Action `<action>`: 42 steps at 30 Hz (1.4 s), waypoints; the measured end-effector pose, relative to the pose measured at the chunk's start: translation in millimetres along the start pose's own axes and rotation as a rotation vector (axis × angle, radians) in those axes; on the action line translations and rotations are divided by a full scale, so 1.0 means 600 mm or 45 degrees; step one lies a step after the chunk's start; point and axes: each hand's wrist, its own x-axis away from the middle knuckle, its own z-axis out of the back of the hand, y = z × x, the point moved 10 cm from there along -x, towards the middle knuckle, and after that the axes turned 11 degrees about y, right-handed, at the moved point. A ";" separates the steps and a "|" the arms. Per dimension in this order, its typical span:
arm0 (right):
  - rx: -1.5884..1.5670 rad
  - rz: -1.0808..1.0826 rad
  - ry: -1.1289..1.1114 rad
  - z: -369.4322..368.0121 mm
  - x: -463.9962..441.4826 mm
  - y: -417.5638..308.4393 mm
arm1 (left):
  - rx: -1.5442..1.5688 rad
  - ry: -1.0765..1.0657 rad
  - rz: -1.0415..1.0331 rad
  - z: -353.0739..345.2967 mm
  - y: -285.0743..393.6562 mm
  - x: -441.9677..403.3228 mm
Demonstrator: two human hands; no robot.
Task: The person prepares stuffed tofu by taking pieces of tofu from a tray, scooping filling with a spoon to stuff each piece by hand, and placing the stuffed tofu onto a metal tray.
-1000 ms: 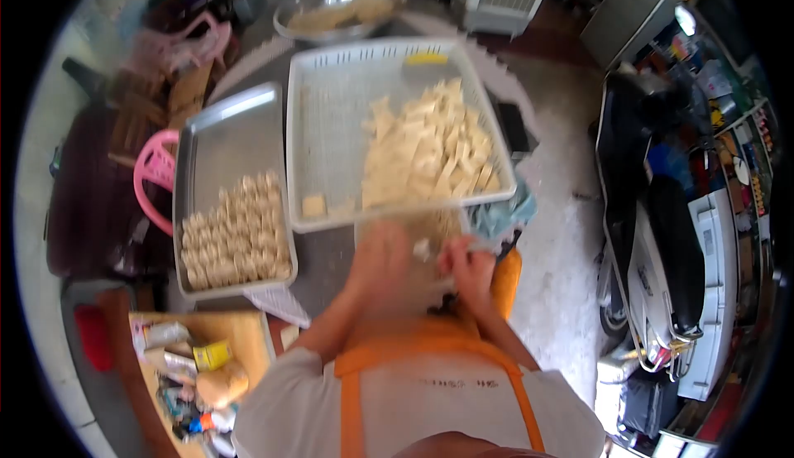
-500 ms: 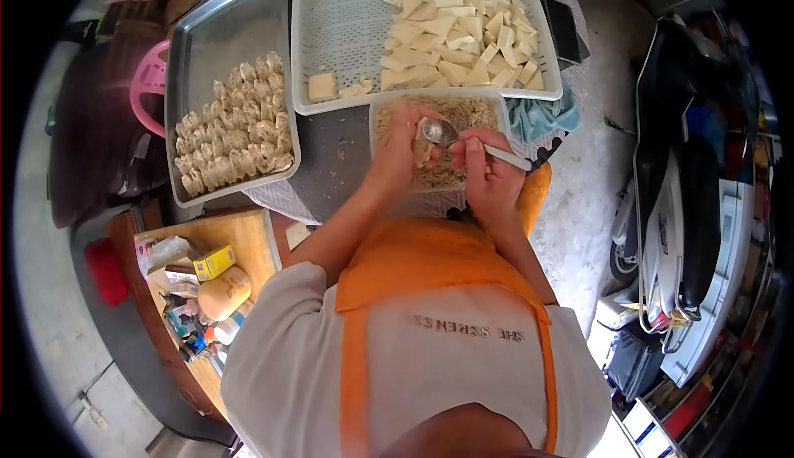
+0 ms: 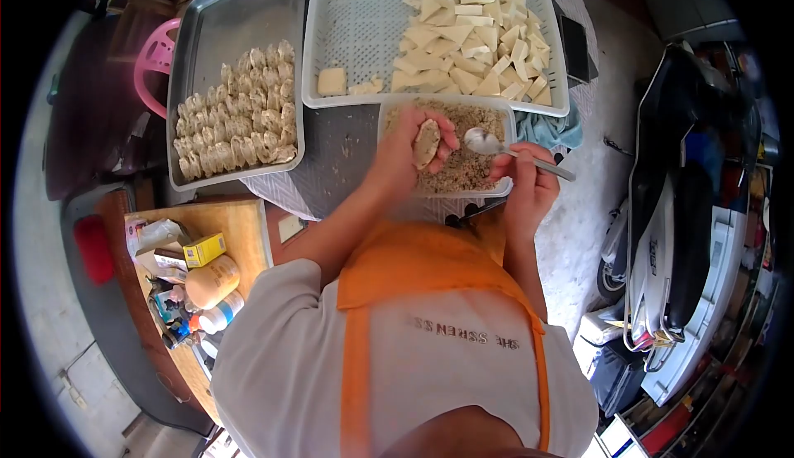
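Observation:
My left hand (image 3: 404,150) is curled around a stuffed tofu piece (image 3: 427,144), its brownish filling facing up, over the left side of a clear plastic box. Ground filling (image 3: 471,170) lies in that box (image 3: 507,131). A metal spoon (image 3: 529,160) is gripped by its handle in my right hand (image 3: 532,185); its bowl hangs over the filling, apart from the tofu. Beyond the box, pale cut tofu pieces (image 3: 475,44) are heaped in a white perforated basket (image 3: 364,19). To the left, a metal tray (image 3: 236,19) carries rows of stuffed pieces (image 3: 240,119).
A dark phone-like slab (image 3: 574,48) and a blue cloth (image 3: 550,131) sit at the table's right. A pink chair (image 3: 149,69) stands left of the tray. Lower left, a wooden table (image 3: 244,226) holds bottles and a yellow box (image 3: 204,249). A scooter (image 3: 662,234) is parked at right.
The spoon has moved right, away from the tofu piece in my left hand. The filled side of that piece now shows. The whole view has shifted slightly.

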 end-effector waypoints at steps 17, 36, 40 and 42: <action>-0.024 -0.305 0.002 -0.001 -0.012 0.038 | -0.259 -0.157 -0.506 -0.031 0.053 0.004; 0.078 -0.195 -0.017 0.010 -0.017 0.055 | 0.552 0.084 0.493 0.010 -0.068 -0.019; 0.157 -0.109 -0.071 -0.005 -0.018 0.048 | -0.011 -0.022 0.173 -0.012 -0.019 0.001; 0.145 -0.107 -0.097 -0.012 -0.016 0.046 | 0.070 -0.157 0.129 -0.017 -0.031 -0.013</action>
